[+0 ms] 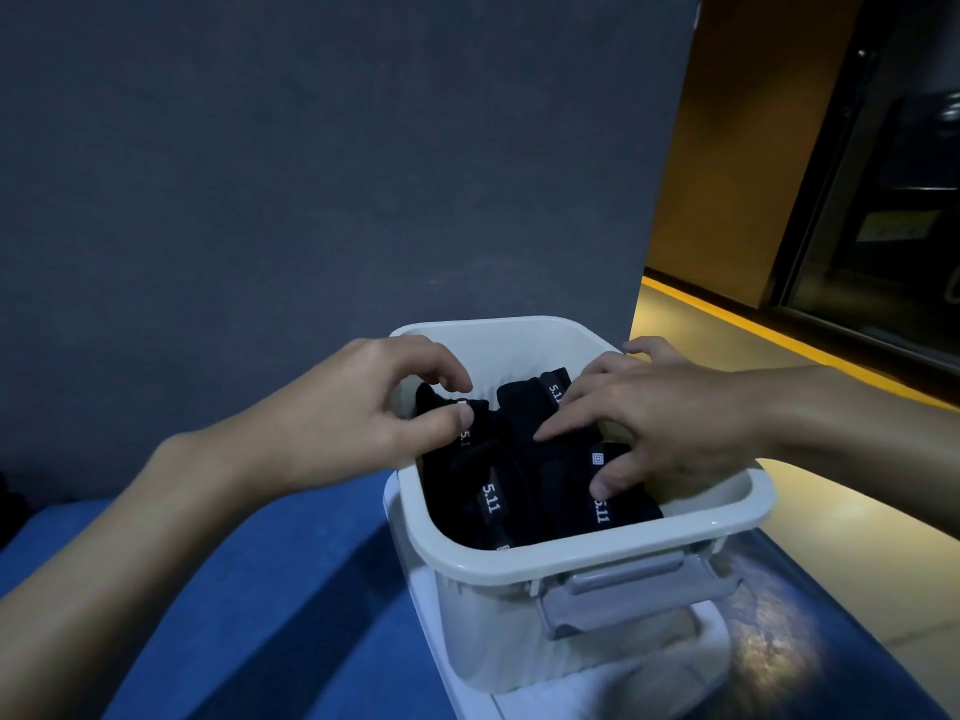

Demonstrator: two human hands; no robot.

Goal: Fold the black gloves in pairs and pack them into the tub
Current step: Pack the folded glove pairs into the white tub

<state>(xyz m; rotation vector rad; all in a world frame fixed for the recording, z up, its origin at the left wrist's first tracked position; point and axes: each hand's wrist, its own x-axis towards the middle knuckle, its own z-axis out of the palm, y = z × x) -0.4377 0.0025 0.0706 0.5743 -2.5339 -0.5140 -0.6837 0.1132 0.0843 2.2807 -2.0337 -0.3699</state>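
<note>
Left hand (353, 407) pinches a black glove (485, 415) inside the tub (571, 553); right hand (675, 423), spread wide, presses the other gloves (498, 491).

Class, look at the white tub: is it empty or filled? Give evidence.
Partly filled: black gloves with white 5.11 labels lie in the tub, below its rim; the left hand pinches one, the right hand presses others.

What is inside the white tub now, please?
Folded black gloves with white 5.11 labels fill the tub. The left hand pinches one; the right hand presses on others. The tub's bottom and any lower gloves are covered.
</note>
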